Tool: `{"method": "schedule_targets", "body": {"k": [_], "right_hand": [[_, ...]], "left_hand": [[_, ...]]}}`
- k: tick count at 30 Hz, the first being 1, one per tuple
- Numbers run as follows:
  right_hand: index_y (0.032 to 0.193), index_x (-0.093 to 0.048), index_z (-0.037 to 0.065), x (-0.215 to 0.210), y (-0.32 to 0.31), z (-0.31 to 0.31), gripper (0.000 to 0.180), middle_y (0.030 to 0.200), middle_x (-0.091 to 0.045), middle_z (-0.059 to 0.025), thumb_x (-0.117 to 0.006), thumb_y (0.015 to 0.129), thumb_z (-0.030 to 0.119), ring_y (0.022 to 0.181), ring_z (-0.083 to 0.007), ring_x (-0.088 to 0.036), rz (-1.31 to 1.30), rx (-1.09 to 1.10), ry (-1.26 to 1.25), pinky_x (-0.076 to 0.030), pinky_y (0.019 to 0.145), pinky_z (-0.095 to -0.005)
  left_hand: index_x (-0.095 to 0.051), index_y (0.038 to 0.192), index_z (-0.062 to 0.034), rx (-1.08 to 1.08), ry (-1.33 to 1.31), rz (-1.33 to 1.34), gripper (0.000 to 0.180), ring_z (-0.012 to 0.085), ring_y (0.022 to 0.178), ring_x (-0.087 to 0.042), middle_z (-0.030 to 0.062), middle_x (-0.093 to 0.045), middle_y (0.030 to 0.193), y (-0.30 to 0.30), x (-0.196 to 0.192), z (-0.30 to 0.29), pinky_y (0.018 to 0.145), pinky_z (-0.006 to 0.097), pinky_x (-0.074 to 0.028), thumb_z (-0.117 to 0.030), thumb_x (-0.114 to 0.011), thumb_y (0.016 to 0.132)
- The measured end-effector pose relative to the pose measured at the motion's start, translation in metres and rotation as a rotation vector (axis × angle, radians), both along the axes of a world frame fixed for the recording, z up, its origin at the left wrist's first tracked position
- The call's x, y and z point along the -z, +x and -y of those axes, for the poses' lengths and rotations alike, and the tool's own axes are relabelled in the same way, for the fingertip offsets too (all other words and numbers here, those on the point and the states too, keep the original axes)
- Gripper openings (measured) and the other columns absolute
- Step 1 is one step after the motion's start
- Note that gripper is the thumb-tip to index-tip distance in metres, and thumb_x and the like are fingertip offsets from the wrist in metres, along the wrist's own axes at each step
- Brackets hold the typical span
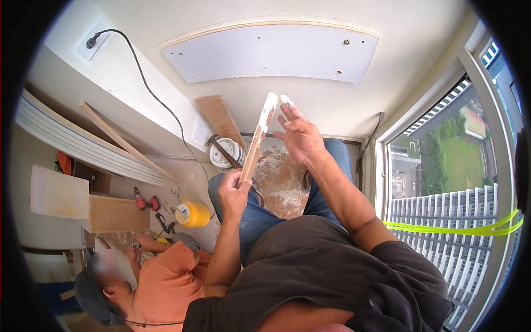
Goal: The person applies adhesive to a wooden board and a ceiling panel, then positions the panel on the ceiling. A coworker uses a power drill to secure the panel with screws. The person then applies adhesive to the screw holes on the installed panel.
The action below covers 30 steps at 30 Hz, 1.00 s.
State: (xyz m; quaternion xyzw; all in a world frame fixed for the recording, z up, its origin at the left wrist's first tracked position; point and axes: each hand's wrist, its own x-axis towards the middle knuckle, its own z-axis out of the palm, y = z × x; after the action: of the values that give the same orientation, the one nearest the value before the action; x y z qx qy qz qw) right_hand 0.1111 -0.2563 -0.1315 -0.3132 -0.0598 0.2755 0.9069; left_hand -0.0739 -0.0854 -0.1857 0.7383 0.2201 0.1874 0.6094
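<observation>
White wall panel (271, 52) fills upper centre of frame, window (448, 166) with railing at right, a second person in an orange shirt (166, 282) crouched lower left near a yellow container (194, 214) and a red drill (145, 202) on the floor. Centre frame: wearer's legs in jeans, dusty floor board (282, 182) between them. Narrow wood strip (257, 139) runs from centre up to upper centre, long axis near vertical, tilted slightly right at top, white-coated upper end. Left hand (233, 191) clenched around the strip's lower end, fingers wrapped on it. Right hand (298, 133) sits just right of the strip's upper half, fingers spread and loose, holding nothing that I can make out; fingertip near the white top end, contact cannot be told. Right hand is the nearer one to the top end; strip lies to its left.
</observation>
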Motion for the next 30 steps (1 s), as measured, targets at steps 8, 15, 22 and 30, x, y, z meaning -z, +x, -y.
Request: {"method": "schedule_targets", "body": {"k": [8, 15, 22, 30], "right_hand": [[0.157, -0.035, 0.009, 0.007, 0.047, 0.048, 0.083, 0.166, -0.028, -0.018, -0.065, 0.08, 0.012, 0.157, -0.04, -0.019, -0.087, 0.218, 0.316, -0.025, 0.121, -0.0666], [0.161, -0.033, 0.006, 0.054, 0.107, 0.039, 0.079, 0.152, -0.04, -0.0157, -0.049, 0.084, -0.003, 0.127, -0.0269, -0.055, 0.321, 0.776, -0.398, -0.051, 0.091, -0.0356], [0.166, -0.024, 0.007, 0.094, 0.158, 0.018, 0.088, 0.145, -0.042, -0.0162, -0.043, 0.082, -0.007, 0.115, -0.0224, -0.061, 0.44, 0.97, -0.71, -0.053, 0.082, -0.0291], [0.168, -0.02, 0.007, 0.098, 0.168, 0.019, 0.09, 0.147, -0.04, -0.0163, -0.044, 0.082, -0.008, 0.112, -0.0213, -0.062, 0.469, 0.969, -0.805, -0.054, 0.081, -0.0285]], "left_hand": [[-0.062, 0.119, 0.0089, 0.287, -0.721, -0.006, 0.034, 0.0195, 0.085, -0.074, 0.0162, -0.074, 0.103, 0.039, -0.01, 0.026, 0.077, 0.031, -0.06, 0.004, -0.074, 0.087], [-0.059, 0.116, 0.0061, 0.273, -0.656, -0.017, 0.028, 0.0241, 0.086, -0.075, 0.0184, -0.072, 0.101, 0.046, -0.001, 0.021, 0.067, 0.034, -0.064, 0.002, -0.068, 0.09], [-0.061, 0.116, 0.0092, 0.174, -0.601, -0.069, 0.029, 0.0209, 0.083, -0.074, 0.019, -0.074, 0.1, 0.027, 0.012, 0.007, 0.074, 0.032, -0.061, 0.005, -0.07, 0.089], [-0.063, 0.116, 0.0085, 0.18, -0.626, -0.065, 0.028, 0.0188, 0.08, -0.073, 0.0175, -0.075, 0.097, 0.019, 0.021, 0.003, 0.075, 0.03, -0.059, 0.004, -0.071, 0.089]]}}
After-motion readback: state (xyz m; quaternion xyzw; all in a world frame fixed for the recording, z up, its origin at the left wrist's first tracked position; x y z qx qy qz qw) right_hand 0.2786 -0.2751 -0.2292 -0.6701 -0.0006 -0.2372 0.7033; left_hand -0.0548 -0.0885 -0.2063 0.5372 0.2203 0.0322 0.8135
